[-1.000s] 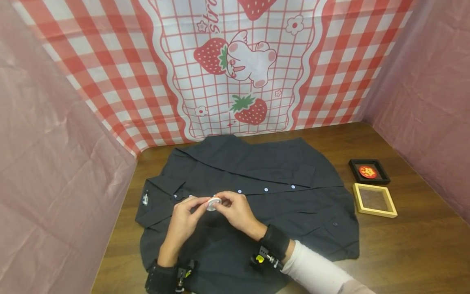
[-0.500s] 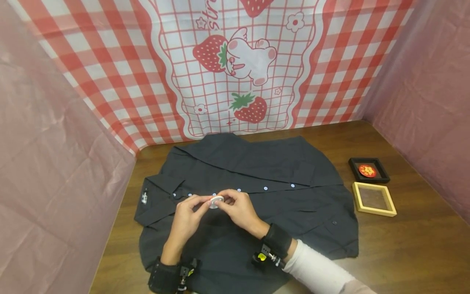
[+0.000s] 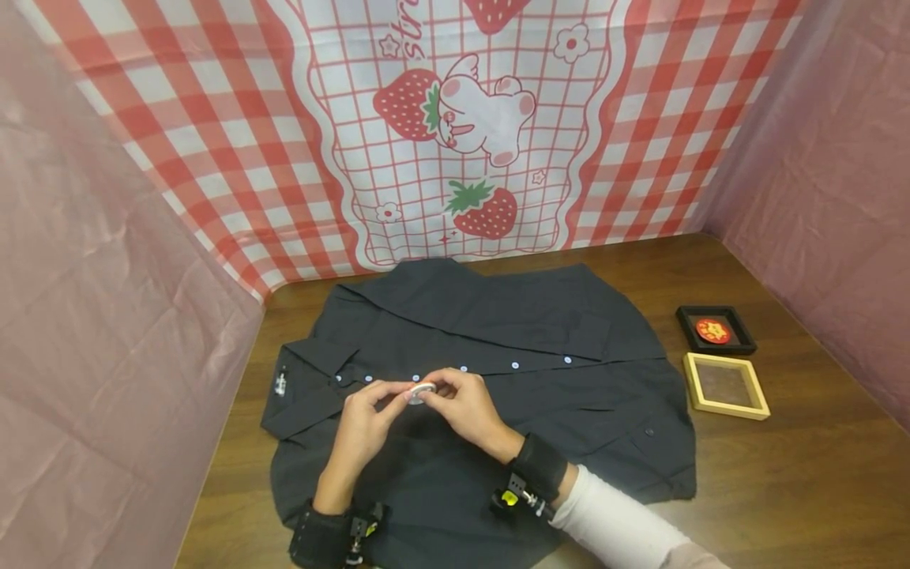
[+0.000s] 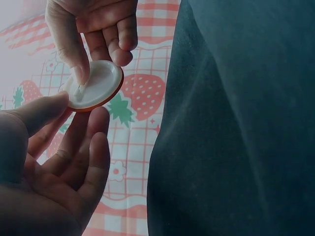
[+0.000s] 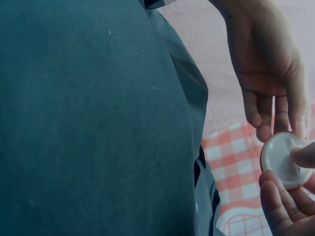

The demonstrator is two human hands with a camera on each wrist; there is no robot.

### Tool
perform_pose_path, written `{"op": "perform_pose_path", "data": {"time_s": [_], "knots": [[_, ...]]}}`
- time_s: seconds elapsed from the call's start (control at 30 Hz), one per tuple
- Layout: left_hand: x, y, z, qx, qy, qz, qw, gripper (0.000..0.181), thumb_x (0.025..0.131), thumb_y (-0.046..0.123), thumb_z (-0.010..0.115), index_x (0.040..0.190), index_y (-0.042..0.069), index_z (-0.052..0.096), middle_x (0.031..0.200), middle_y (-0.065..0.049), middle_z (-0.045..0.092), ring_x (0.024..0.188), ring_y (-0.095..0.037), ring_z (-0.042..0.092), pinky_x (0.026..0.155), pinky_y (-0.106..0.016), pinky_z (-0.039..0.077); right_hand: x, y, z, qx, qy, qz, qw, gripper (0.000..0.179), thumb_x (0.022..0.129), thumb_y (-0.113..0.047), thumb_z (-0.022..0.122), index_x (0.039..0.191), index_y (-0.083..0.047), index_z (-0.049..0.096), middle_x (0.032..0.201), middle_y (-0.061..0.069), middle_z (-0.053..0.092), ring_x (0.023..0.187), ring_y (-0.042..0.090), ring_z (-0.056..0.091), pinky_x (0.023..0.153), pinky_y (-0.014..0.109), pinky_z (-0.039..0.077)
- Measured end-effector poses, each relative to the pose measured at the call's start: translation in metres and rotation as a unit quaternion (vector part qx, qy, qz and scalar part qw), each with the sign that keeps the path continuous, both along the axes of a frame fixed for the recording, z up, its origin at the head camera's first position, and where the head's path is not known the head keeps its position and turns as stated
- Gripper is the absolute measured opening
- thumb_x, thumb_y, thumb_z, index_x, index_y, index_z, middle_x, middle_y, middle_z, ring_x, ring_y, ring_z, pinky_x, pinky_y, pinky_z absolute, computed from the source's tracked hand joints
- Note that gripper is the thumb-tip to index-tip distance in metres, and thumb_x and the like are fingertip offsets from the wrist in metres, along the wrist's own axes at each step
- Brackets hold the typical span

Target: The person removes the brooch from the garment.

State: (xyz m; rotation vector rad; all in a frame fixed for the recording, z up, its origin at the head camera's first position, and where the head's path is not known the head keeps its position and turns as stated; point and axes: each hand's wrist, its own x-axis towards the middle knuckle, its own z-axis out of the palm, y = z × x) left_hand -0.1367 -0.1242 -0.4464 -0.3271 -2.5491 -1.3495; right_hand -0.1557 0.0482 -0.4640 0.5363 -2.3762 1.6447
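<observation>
A round pin badge [image 3: 423, 393] with a white back and an orange-red edge is held up over a dark button-up shirt [image 3: 455, 474]. My left hand [image 3: 366, 423] pinches its left edge between thumb and fingers. From the other side my right hand [image 3: 469, 415] grips it too. In the left wrist view the badge's back [image 4: 103, 83] is turned to the camera, with the right thumb [image 4: 78, 66] pressing on the fastening there. The right wrist view shows that thumb over the badge's middle [image 5: 278, 160]. The front face is hidden.
The shirt lies spread on a wooden table [image 3: 796, 474], collar to the left, white buttons in a row. At the right, a black frame [image 3: 682, 328] holds a red and yellow round piece [image 3: 713, 331]. A pale yellow frame [image 3: 746, 412] lies nearer. Checked cloth [image 3: 270, 158] hangs behind.
Both hands and the badge have shifted slightly to the right. The badge has tilted a little between the fingers; the grip stays the same. Shirt and frames have not moved.
</observation>
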Motion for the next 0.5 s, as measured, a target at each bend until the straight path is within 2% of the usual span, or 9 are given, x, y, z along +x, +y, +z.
{"op": "perform_pose_path", "data": {"time_s": [0.5], "knots": [[0.0003, 0.0019, -0.0017, -0.010, -0.019, -0.001, 0.9998, 0.013, 0.086, 0.014, 0.072, 0.098, 0.009, 0.077, 0.093, -0.005, 0.075, 0.083, -0.017, 0.070, 0.072, -0.025, 0.057, -0.0013, 0.0032, -0.0065, -0.008, 0.019, 0.008, 0.9997, 0.010, 0.081, -0.006, 0.077, 0.090, -0.005, 0.074, 0.082, 0.007, 0.071, 0.066, 0.001, 0.059, 0.061, 0.019, 0.053]]}}
